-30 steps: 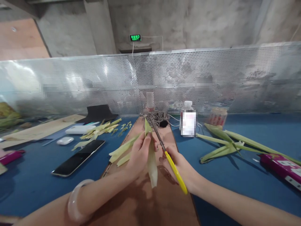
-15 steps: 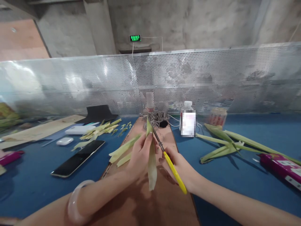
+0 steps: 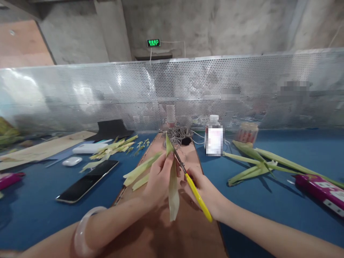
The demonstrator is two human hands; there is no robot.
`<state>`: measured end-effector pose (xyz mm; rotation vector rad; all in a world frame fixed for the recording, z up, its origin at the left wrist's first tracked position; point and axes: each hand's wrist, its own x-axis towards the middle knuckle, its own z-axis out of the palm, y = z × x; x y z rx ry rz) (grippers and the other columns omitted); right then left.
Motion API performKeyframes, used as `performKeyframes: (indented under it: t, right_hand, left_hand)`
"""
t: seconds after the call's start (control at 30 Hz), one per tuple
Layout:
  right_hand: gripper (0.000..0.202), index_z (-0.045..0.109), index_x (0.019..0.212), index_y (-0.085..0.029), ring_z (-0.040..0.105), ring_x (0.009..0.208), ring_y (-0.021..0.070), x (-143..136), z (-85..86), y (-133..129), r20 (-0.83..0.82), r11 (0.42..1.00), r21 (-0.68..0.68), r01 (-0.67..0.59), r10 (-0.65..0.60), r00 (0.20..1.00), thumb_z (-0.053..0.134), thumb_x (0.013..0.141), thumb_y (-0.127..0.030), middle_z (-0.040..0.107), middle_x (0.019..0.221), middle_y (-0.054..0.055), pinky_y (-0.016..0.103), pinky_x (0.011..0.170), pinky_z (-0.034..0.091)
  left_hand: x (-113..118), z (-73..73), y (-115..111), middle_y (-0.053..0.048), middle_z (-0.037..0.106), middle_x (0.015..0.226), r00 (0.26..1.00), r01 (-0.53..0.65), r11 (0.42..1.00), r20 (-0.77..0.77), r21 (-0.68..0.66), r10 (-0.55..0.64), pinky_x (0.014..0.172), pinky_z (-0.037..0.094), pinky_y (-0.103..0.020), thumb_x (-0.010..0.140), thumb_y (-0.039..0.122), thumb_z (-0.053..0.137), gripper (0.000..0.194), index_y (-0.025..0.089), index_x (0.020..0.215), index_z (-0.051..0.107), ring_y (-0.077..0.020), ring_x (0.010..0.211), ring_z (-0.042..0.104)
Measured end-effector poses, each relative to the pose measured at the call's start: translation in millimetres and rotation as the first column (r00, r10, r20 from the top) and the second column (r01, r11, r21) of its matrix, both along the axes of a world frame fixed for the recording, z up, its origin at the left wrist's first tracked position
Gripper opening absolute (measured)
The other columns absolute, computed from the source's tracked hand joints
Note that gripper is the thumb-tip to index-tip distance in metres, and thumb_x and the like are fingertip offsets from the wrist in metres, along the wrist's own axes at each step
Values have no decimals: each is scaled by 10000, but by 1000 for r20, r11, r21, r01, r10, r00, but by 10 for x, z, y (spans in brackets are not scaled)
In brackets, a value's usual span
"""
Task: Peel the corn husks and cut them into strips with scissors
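Observation:
Between its thumb and fingers, my left hand (image 3: 159, 175) pinches a folded strip of corn husk (image 3: 173, 200). The strip's pointed green tip rises above the fingers and its pale tail hangs below them. My right hand (image 3: 202, 190) grips yellow-handled scissors (image 3: 196, 193), whose dark blades lie along the right side of the husk's tip. Whether the blades are fully closed cannot be made out. Other cut husk strips (image 3: 142, 166) rest on the brown board (image 3: 199, 240), just left of my left hand.
Grey cord (image 3: 181, 134) lies tangled at the board's far end. Right of it stand a bottle (image 3: 214, 138), a jar (image 3: 247, 132), long husk leaves (image 3: 252, 172) and a purple packet (image 3: 319, 190). Leftward are a phone (image 3: 88, 181), a white case (image 3: 72, 161) and husk pieces (image 3: 115, 148). Behind runs a perforated metal screen (image 3: 107, 93).
The husk's tip has narrowed to a slanted point along its right edge, and the blades now sit slightly lower. Both hands keep their hold; the view has shifted a little.

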<state>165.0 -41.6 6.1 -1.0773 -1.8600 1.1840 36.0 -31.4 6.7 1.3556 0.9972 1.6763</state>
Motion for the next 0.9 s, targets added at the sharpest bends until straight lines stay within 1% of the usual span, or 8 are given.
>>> performKeyframes:
  t: [0.1,0.23,0.4,0.5,0.6,0.77,0.9]
  right_hand:
    - [83,415,721,-191,394,430,64,7,7,5,40,998,57,-2,0,999,494,745,-192,406,497,-74,187,434,290]
    - [41,436,740,-190,390,396,59,11,7,20,46,996,79,-27,24,999,472,759,-183,401,460,-82,182,423,299]
    - [26,432,761,-188,417,360,55,20,-21,33,36,998,26,-53,52,998,449,776,-199,421,462,-79,164,377,317]
    - [55,411,778,-199,449,337,71,26,-51,36,48,998,-27,-58,59,997,410,804,-248,428,473,-78,166,331,347]
    - [89,394,762,-208,476,329,90,29,-63,38,62,996,-55,-64,67,996,390,812,-282,428,487,-79,180,295,374]
    - [92,400,735,-201,479,325,79,33,-38,42,66,997,-24,-68,70,995,395,808,-257,397,479,-85,159,292,367]
    - [104,400,733,-192,477,331,73,35,-44,54,74,998,0,-62,62,995,393,814,-257,394,473,-82,144,293,351]
  left_hand:
    - [-1,11,-4,22,512,533,998,39,999,39,-16,-38,435,374,-193,792,408,471,268,168,680,509,-88,456,459]
    - [10,9,-22,20,506,524,993,87,996,84,-28,-84,442,376,-192,785,421,472,293,165,646,501,-86,454,459]
    - [19,-19,-28,23,509,523,989,79,996,126,-48,-72,444,377,-191,767,423,497,287,165,640,503,-87,459,460]
    - [19,-26,-28,22,525,533,986,60,996,157,-72,-48,438,378,-196,743,436,518,281,166,668,528,-95,463,469]
    - [15,-23,-31,20,555,575,983,32,996,180,-89,-16,465,398,-200,718,429,554,262,167,699,554,-104,497,494]
    - [7,-31,-26,22,572,602,977,51,994,209,-94,-30,508,425,-201,727,419,554,248,171,728,573,-105,529,516]
    - [9,-54,-13,27,553,557,965,75,994,257,-84,-51,468,411,-194,714,403,575,240,165,688,567,-95,488,499]
